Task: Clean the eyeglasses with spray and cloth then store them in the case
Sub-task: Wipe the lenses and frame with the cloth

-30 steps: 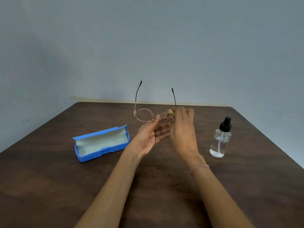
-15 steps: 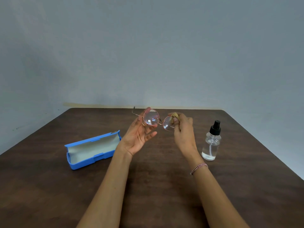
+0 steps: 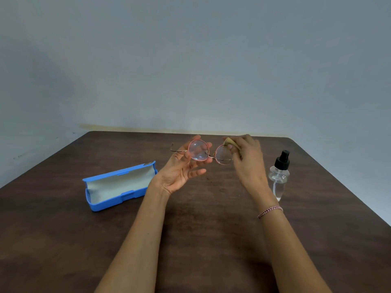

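Both hands hold the eyeglasses [image 3: 208, 153] above the desk [image 3: 211, 240] at frame centre: the left hand [image 3: 182, 170] grips the rim of the left-of-frame lens, and the right hand [image 3: 247, 161] pinches a yellow cloth [image 3: 229, 142] against the other lens. A second ago the temples stood upright; now the lenses face the camera. The blue case [image 3: 118, 185], left of centre, lies open, showing its pale lining. The spray bottle [image 3: 279, 176] at right holds clear liquid.

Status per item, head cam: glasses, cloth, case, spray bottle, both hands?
eyeglasses: held above the table, visible temple unfolded, not in the case.
cloth: pinched against the picture-right lens.
case: open, empty, lying on the table.
spray bottle: upright on the table, no hand on it.
left hand: holds the eyeglasses at the other lens.
right hand: pinches the cloth.
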`<control>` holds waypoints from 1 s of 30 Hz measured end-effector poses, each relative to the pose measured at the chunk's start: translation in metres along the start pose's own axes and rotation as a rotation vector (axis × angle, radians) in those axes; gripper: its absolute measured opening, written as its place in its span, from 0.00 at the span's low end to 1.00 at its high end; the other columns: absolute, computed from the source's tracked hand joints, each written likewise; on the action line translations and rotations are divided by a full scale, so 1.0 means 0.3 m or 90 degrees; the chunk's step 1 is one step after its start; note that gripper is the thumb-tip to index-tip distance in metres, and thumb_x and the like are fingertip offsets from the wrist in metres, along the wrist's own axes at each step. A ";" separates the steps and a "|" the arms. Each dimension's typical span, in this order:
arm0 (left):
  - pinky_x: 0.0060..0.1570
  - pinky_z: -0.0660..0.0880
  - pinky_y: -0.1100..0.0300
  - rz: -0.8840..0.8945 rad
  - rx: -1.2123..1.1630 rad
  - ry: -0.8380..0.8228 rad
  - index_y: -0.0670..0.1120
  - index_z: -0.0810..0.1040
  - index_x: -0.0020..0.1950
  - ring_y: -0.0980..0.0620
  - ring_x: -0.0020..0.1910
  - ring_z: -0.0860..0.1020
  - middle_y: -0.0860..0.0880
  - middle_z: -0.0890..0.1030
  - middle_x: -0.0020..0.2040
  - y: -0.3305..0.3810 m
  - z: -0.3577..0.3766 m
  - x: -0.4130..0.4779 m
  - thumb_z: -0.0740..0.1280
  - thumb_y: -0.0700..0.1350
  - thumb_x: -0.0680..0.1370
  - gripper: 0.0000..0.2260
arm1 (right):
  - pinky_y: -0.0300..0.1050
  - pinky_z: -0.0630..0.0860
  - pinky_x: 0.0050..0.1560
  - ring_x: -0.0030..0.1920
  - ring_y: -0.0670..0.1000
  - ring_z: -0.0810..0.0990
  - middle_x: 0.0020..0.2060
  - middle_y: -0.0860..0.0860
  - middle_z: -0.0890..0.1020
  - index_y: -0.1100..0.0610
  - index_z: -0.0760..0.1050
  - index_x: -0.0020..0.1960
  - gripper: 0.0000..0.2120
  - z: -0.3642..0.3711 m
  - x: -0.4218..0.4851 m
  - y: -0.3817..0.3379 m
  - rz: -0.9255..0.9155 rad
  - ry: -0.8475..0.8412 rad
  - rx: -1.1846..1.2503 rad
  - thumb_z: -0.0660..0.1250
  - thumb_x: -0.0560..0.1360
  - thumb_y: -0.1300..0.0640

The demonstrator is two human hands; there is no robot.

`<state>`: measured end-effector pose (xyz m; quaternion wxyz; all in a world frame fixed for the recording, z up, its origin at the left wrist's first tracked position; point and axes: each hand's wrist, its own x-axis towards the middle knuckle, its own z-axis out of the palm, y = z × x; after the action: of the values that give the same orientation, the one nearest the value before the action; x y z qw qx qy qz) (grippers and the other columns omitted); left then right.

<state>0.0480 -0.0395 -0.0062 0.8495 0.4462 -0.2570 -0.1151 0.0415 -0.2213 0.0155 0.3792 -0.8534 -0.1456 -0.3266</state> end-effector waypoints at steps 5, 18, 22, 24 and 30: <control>0.37 0.81 0.59 0.002 0.014 0.007 0.56 0.82 0.55 0.50 0.47 0.83 0.51 0.81 0.58 -0.003 0.001 0.004 0.81 0.54 0.56 0.27 | 0.30 0.72 0.52 0.51 0.39 0.74 0.49 0.47 0.71 0.55 0.79 0.58 0.14 -0.004 -0.021 -0.083 -0.021 0.163 0.084 0.63 0.77 0.67; 0.44 0.80 0.63 0.045 -0.032 0.019 0.50 0.83 0.55 0.54 0.47 0.83 0.48 0.84 0.51 -0.017 -0.003 0.019 0.81 0.49 0.58 0.26 | 0.44 0.77 0.49 0.49 0.50 0.78 0.47 0.49 0.79 0.56 0.81 0.54 0.14 0.086 -0.093 -0.173 -0.165 0.090 0.054 0.71 0.70 0.66; 0.45 0.81 0.60 0.087 -0.059 0.018 0.49 0.82 0.54 0.51 0.50 0.82 0.46 0.82 0.55 -0.003 -0.016 0.009 0.81 0.48 0.59 0.25 | 0.36 0.76 0.49 0.50 0.45 0.78 0.49 0.49 0.79 0.58 0.80 0.54 0.12 0.080 -0.087 -0.167 -0.217 0.023 0.080 0.71 0.71 0.65; 0.44 0.81 0.59 0.086 -0.069 0.022 0.49 0.83 0.54 0.51 0.50 0.82 0.46 0.82 0.55 0.000 -0.019 0.008 0.81 0.49 0.58 0.26 | 0.39 0.78 0.46 0.47 0.46 0.78 0.47 0.50 0.79 0.58 0.80 0.53 0.12 0.076 -0.081 -0.160 -0.216 0.006 0.069 0.72 0.71 0.64; 0.44 0.80 0.61 0.050 -0.044 0.026 0.49 0.82 0.55 0.52 0.49 0.82 0.48 0.83 0.52 -0.016 -0.008 0.015 0.81 0.50 0.58 0.27 | 0.42 0.76 0.48 0.48 0.51 0.77 0.48 0.51 0.78 0.59 0.79 0.57 0.14 0.083 -0.083 -0.158 -0.203 0.072 0.029 0.69 0.72 0.67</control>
<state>0.0533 -0.0425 -0.0099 0.8732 0.4086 -0.2529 -0.0810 0.0105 -0.1712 0.0126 0.3493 -0.7909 -0.2648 -0.4269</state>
